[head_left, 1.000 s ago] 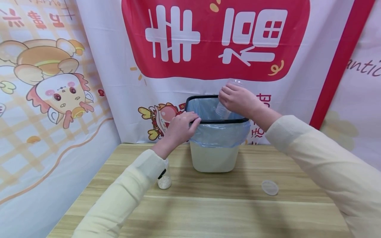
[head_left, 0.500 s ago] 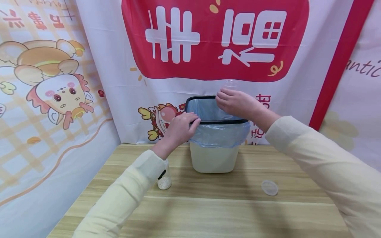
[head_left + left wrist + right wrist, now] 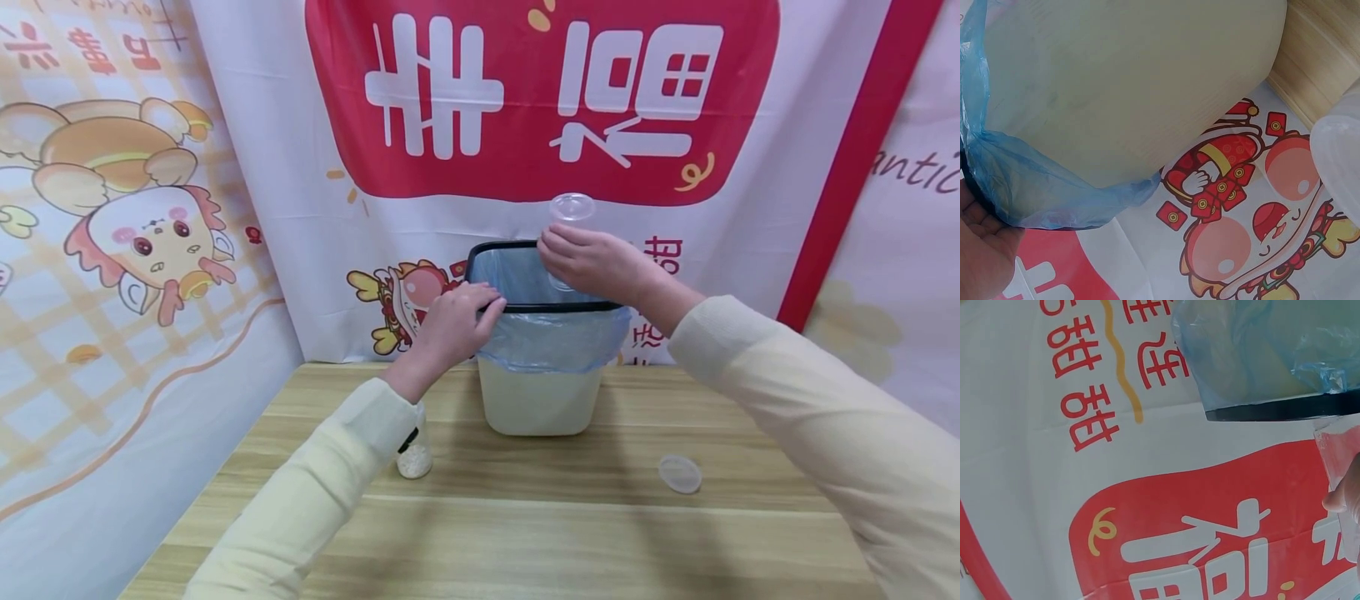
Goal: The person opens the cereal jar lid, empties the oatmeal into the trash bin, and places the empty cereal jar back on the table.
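Observation:
A pale trash bin (image 3: 540, 404) stands upright on the table, with a blue bag (image 3: 555, 340) folded over its black rim (image 3: 562, 307). My left hand (image 3: 461, 321) grips that rim at the left side; in the left wrist view its fingers (image 3: 985, 228) curl around the edge. Over the bin's mouth, my right hand (image 3: 592, 262) holds a clear plastic cup (image 3: 573, 207). One round end of the cup shows above the hand, while the other dips into the bin. Part of the cup (image 3: 1329, 447) appears at the right wrist view's edge. Its contents cannot be made out.
A clear jar (image 3: 414, 461) with white contents stands on the table, partly hidden by my left sleeve. A translucent round lid (image 3: 680, 473) lies flat at the right on the wooden table (image 3: 525, 542). A printed cloth (image 3: 262, 208) hangs close behind the bin.
My right hand has shifted slightly left, and the cup has turned so its upper end shows more clearly. My left hand and the bin have not moved.

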Available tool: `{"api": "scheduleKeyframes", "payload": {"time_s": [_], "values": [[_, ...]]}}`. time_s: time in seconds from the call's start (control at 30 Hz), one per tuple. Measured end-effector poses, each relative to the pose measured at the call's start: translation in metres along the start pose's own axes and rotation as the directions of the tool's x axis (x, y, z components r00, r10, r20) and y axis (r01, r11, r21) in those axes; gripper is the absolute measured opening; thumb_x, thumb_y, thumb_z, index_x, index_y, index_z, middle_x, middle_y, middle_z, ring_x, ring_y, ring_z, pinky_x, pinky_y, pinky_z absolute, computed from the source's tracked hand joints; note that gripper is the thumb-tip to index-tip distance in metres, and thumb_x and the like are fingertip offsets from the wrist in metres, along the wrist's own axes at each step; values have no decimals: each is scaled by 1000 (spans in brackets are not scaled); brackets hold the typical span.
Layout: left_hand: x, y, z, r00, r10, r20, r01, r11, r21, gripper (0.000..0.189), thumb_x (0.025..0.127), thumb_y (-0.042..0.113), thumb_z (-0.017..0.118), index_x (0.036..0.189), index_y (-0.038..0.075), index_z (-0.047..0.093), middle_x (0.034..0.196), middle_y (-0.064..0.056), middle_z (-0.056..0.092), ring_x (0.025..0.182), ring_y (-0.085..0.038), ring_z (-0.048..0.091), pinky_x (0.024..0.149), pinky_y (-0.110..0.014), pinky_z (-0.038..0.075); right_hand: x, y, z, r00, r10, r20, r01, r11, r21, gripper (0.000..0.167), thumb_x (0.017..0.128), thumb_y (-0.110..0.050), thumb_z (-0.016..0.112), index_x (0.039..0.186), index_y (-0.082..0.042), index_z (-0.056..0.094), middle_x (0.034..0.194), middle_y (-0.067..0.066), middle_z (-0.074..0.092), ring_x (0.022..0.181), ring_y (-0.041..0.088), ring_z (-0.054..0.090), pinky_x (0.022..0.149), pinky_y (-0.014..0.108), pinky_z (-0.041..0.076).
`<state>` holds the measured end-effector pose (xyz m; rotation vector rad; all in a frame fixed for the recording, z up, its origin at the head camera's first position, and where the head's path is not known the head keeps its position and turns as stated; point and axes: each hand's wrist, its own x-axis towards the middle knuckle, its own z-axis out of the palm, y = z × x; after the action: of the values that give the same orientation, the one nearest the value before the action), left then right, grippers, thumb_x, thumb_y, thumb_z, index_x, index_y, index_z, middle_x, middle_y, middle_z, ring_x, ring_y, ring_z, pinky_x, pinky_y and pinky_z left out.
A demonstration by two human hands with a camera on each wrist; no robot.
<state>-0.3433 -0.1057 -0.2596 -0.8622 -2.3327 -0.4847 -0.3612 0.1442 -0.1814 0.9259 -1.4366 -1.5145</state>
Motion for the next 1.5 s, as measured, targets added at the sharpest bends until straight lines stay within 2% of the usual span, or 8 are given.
{"api": "scheduleKeyframes", "payload": {"time_s": [0.23, 0.47, 0.7, 0.9, 1.13, 1.33, 1.4, 1.5], "values": [[0, -1, 1, 1000, 19, -17, -19, 1000, -3, 30, 100, 25, 54, 117, 7, 71, 116, -8, 69, 117, -22, 59, 99, -37, 47, 0, 0, 0, 1000, 25, -3, -25, 998, -50, 79, 67, -8, 86, 137, -8, 49, 136, 19, 49, 129, 37, 40, 116, 49, 17], [0, -1, 1, 1000, 19, -23, -19, 1000, -6, 30, 100, 25, 54, 117, 7, 70, 117, -8, 68, 118, -22, 59, 99, -37, 46, 0, -2, 1, 993, -121, -12, 120, 992, -45, 79, 67, -7, 86, 138, -8, 50, 136, 20, 49, 128, 38, 41, 115, 51, 19], [1, -2, 1, 1000, 18, -18, -18, 1000, -9, 30, 100, 26, 55, 117, 7, 70, 116, -8, 69, 117, -22, 59, 99, -37, 46, -4, 10, 1, 1000, 0, -4, 0, 996, -88, 83, 65, -7, 87, 138, -9, 47, 137, 21, 46, 130, 39, 38, 116, 51, 16], [1, -1, 0, 1000, 7, -7, -7, 1000, -12, 31, 100, 27, 54, 119, 8, 70, 119, -9, 68, 120, -22, 57, 102, -38, 43, -7, 9, 1, 995, -98, 19, 99, 992, -74, 88, 64, -10, 88, 141, -9, 45, 139, 22, 44, 130, 40, 36, 115, 51, 17], [1, -1, -1, 1000, 7, -9, -7, 1000, -10, 29, 100, 25, 54, 117, 8, 70, 117, -8, 68, 119, -22, 58, 102, -37, 44, -6, 17, 2, 1000, -13, 14, 14, 994, -104, 85, 64, -7, 87, 138, -8, 46, 138, 22, 45, 130, 40, 37, 116, 51, 17], [0, -2, -1, 1000, 2, -3, -2, 1000, -8, 30, 100, 26, 54, 118, 8, 70, 118, -8, 68, 120, -22, 57, 104, -39, 41, -5, 14, 2, 989, -150, -7, 149, 987, -59, 88, 64, -10, 88, 141, -9, 45, 139, 21, 44, 131, 41, 36, 116, 52, 15], [0, -2, -1, 1000, 4, 4, -4, 1000, -7, 31, 100, 27, 53, 119, 8, 70, 119, -8, 67, 121, -22, 56, 106, -39, 39, -6, 16, 1, 993, -121, -15, 120, 991, -53, 88, 64, -10, 88, 141, -10, 45, 140, 21, 44, 131, 40, 35, 116, 51, 15], [-1, -2, -1, 1000, 7, 0, -7, 1000, -7, 30, 100, 26, 54, 118, 8, 70, 118, -8, 68, 121, -22, 57, 106, -38, 39, -7, 22, 1, 1000, -26, -17, 25, 997, -71, 87, 63, -7, 88, 140, -9, 46, 139, 23, 44, 131, 41, 36, 116, 51, 16]]}}
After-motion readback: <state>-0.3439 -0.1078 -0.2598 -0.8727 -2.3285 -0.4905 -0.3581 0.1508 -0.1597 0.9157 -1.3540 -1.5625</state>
